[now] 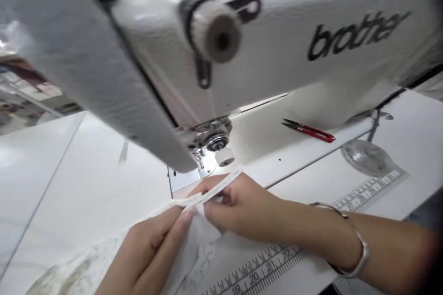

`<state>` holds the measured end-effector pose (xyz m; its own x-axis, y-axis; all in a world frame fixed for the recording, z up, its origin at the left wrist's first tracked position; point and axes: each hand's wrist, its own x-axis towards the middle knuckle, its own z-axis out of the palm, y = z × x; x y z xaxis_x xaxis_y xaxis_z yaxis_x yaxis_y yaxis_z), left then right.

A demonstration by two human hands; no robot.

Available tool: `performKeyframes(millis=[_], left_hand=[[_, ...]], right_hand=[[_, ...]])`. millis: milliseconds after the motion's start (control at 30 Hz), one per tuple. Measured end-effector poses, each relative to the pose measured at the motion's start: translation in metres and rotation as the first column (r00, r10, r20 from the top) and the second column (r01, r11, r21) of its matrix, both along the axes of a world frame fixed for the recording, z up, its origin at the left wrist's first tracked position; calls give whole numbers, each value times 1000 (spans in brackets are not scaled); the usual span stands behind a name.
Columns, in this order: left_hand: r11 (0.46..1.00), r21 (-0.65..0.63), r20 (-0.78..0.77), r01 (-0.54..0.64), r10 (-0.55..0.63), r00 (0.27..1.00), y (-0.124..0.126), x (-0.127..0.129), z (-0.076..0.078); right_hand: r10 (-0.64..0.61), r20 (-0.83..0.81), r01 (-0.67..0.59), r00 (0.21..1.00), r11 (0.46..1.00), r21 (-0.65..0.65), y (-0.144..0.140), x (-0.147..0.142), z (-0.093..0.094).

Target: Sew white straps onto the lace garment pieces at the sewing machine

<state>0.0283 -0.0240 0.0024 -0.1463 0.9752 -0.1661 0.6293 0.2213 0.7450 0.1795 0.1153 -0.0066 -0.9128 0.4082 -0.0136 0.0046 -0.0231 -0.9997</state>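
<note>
I see the snips (315, 133) on the machine bed (249, 156), right of the presser foot (200, 161); before them, the ruler (372, 190) lies on the tabletop (114, 184) (fabric (194, 239) at its left).

Left hand (154, 239) angled up from bottom edge, thumb against fingers, pinching; right hand (242, 205) just beside, fingers curled, right forearm (308, 226) slanting in from right.

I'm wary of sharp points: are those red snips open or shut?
The red snips look slightly open: their dark blades part at the tips.
</note>
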Motion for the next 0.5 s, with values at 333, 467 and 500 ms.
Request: performKeyframes(millis=[333, 467, 500], left_hand=[[994, 105, 60, -31, 24, 998, -2, 5, 4], [962, 210, -30, -176, 186, 982, -3, 5, 2], [956, 193, 7, -221, 224, 975, -3, 5, 2]], right_hand=[[118, -41, -122, 992, 986, -118, 4, 7, 3], [152, -52, -157, 987, 981, -116, 5, 10, 3], [165, -65, -172, 984, 977, -127, 5, 10, 3]])
